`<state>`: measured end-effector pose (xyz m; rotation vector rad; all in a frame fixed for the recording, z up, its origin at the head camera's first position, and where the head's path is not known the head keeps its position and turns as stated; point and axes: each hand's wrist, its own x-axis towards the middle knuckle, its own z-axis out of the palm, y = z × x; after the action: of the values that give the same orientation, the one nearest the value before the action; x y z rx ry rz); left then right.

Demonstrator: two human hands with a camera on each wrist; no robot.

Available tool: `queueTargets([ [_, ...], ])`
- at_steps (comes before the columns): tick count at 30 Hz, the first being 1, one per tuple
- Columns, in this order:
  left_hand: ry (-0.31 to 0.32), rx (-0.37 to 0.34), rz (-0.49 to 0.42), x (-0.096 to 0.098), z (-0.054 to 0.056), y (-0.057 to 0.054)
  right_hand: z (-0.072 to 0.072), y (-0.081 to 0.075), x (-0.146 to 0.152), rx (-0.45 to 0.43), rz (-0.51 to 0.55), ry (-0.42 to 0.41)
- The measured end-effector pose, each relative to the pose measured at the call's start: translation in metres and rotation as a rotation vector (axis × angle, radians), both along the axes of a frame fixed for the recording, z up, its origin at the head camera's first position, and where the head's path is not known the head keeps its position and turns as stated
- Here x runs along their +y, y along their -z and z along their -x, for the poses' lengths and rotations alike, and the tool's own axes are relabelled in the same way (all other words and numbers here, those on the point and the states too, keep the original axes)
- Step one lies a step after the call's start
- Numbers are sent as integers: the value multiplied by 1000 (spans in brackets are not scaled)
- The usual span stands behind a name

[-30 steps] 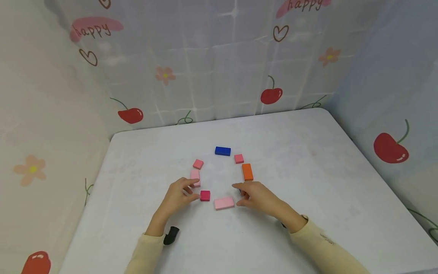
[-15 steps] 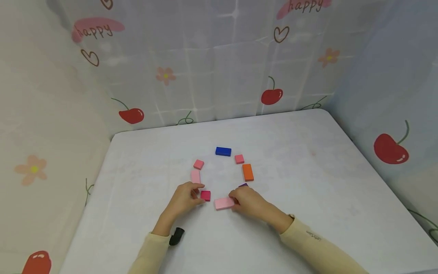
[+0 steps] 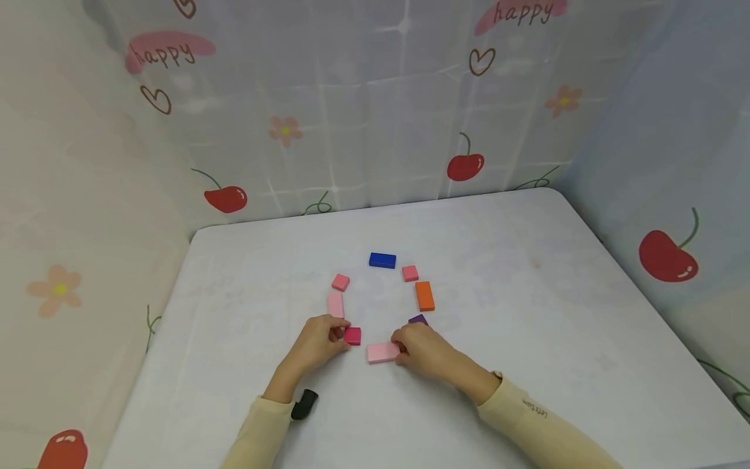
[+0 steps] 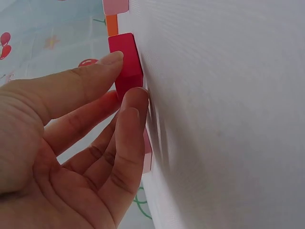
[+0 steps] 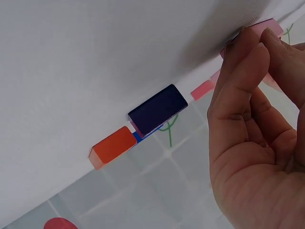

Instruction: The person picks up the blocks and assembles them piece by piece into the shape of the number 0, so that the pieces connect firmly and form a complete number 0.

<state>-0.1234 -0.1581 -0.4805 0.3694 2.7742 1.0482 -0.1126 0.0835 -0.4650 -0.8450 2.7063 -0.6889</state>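
In the head view, my left hand pinches the left side of a small crimson block on the white table. The left wrist view shows the thumb on one face of that block, with fingers at its lower end. My right hand pinches the right end of a light pink rectangular block, which lies to the right of and nearer than the crimson one. Just beyond the right hand is a dark purple block, partly hidden by the hand in the head view.
Further blocks form a rough ring: a pale pink one, two small pink squares, one left and one right, a blue one at the far side, and an orange one. A patterned curtain stands behind the table.
My left hand has moved right onto the crimson block. My right hand has moved left, taken the light pink block's end and shifted it slightly nearer. The purple block shows more.
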Motion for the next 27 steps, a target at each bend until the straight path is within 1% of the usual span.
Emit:
queueTargets([
  [6,24,15,18,0,0,1,-2,2,-2,-8,2,3],
  [13,37,7,25,0,-2,1,-4,1,-5,-17,0,11],
  [20,23,-21,12,0,-4,0,-5,1,-6,-18,16,7],
  [27,46,0,7,1,-6,-1,-5,3,-7,-14,13,14],
])
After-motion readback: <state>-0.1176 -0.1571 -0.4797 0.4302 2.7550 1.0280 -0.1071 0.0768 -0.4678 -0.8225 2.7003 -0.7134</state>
